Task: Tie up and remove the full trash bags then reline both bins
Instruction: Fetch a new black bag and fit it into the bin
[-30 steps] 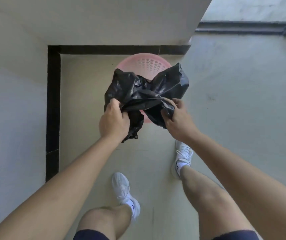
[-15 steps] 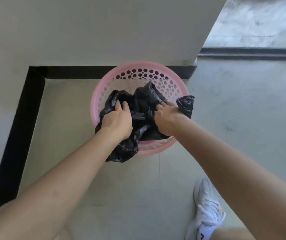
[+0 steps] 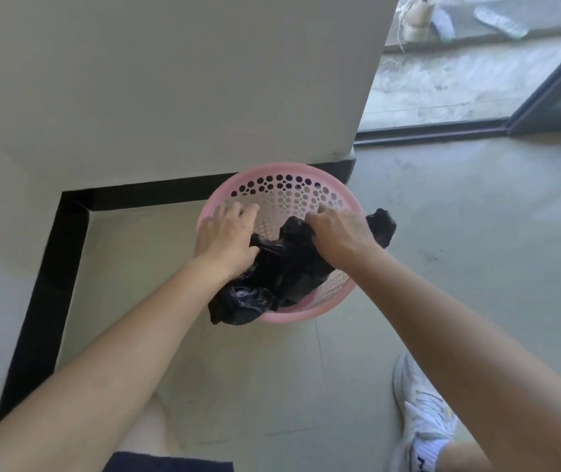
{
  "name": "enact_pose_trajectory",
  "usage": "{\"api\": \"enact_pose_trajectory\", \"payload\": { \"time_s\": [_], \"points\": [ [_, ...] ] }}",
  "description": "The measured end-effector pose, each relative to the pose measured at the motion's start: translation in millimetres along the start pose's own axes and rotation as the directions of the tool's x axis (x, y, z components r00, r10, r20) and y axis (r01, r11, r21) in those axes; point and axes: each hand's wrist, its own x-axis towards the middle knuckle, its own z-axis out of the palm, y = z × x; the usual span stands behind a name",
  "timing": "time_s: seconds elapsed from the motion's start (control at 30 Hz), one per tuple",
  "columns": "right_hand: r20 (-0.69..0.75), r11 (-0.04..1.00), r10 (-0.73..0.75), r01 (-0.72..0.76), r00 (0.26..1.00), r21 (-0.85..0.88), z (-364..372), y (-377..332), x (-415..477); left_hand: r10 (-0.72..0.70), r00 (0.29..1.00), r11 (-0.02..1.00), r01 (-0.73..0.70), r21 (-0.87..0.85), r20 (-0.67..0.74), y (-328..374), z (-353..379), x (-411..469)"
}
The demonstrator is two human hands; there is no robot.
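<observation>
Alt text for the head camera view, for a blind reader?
Two bare hands work a black trash bag into a pink perforated bin on the floor beside a wall: the right hand grips the bag, the left hand lies over the bin's left rim. Part of the bag hangs over the near rim.

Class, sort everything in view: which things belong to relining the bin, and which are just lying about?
Job: pink bin, black bag, left hand, right hand.
Lying about: plastic bottle and beige object on the far ledge.
</observation>
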Motion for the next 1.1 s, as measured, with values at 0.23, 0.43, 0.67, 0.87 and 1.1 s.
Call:
{"api": "enact_pose_trajectory", "payload": {
  "time_s": [0.23,0.43,0.67,0.87,1.1],
  "points": [
    [-0.138,0.88,0.447,-0.407,0.884,0.247,-29.4,10.6,-18.7,-0.258,0.965,0.963,0.261,-0.067,0.05,-22.5,-39.6,-41.0],
    [-0.064,0.898,0.423,-0.41,0.904,0.157,-39.8,28.8,-31.6,-0.397,0.909,0.872,0.33,-0.362,-0.125,-52.1,-28.4,-45.3],
    [0.093,0.756,0.222,-0.232,0.971,0.612,-61.4,0.9,-23.8,-0.253,0.821,-0.344,0.418,-0.841,0.512,-48.8,-50.5,-29.0],
    [0.064,0.694,0.5,-0.445,0.863,0.566,-63.0,13.0,-18.9,-0.296,0.879,-0.163,0.341,-0.926,0.375,-56.1,-60.3,-21.2],
    [0.023,0.835,0.392,-0.367,0.919,0.411,-69.1,2.5,-20.8,-0.298,0.949,0.727,0.157,-0.668,-0.101,-65.6,-40.6,-28.2]
  ]
}}
